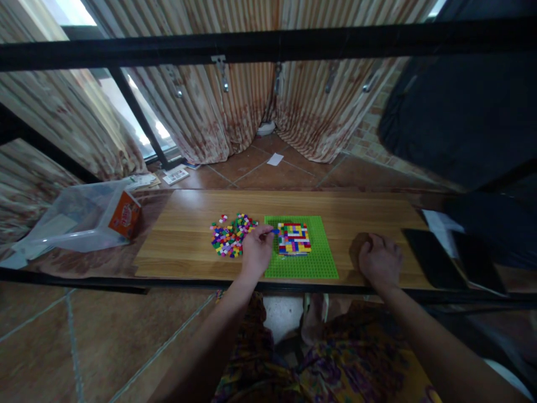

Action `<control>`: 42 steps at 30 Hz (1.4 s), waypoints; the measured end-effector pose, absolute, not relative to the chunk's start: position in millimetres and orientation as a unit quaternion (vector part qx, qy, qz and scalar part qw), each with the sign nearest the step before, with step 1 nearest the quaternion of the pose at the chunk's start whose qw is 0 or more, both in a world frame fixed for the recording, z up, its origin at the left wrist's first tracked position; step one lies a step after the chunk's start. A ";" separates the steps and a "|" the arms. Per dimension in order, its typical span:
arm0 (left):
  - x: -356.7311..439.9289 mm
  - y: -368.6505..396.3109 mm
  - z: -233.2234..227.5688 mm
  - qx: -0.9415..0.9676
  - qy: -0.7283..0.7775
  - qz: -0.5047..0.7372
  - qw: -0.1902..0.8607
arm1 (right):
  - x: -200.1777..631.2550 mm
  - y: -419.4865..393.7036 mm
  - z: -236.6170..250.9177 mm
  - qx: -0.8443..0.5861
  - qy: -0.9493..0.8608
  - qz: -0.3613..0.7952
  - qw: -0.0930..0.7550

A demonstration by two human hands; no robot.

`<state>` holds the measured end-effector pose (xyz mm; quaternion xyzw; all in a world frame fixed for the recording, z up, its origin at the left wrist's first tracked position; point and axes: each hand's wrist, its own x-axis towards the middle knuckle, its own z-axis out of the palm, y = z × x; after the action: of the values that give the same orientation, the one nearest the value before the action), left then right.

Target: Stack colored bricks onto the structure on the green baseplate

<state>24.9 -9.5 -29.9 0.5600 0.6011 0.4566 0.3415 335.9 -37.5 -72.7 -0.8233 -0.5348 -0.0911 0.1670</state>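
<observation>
My left hand (257,246) pinches a small blue toy brick (274,231) between thumb and fingertips. It is at the left side of a block of multicoloured bricks (294,239), built up on a green studded baseplate (323,260). Whether the blue brick touches the block, I cannot tell. Just left of this hand lies a loose pile of small bricks (229,240) in many colours, partly hidden by it. My right hand (381,260) rests on the wooden table (184,224) to the right of the baseplate, fingers curled in, with nothing visible in it.
A clear plastic bin (84,218) with an orange label stands past the table's left end. Dark flat objects (434,257) lie at the right end. A black metal bar (268,47) crosses above the far side, with striped curtains (235,112) behind.
</observation>
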 end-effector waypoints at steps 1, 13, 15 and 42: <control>29.0 -11.0 -29.4 0.564 0.609 0.450 0.328 | 336.1 -37.3 -73.1 -0.823 -0.534 -0.093 0.167; 52.2 -14.0 -29.3 0.589 0.625 0.449 0.247 | 340.2 -36.0 -78.6 -0.815 -0.541 -0.099 0.182; 51.1 -13.4 -29.0 0.591 0.620 0.448 0.254 | 340.1 -35.9 -78.5 -0.817 -0.540 -0.100 0.176; 46.0 4.2 -33.7 0.501 0.625 0.468 0.373 | 338.3 -37.0 -76.1 -0.817 -0.540 -0.105 0.176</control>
<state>46.0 4.2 -33.7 0.5011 0.6250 0.4680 0.3731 338.3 -37.0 -76.1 -0.8168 -0.5395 -0.1045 0.1756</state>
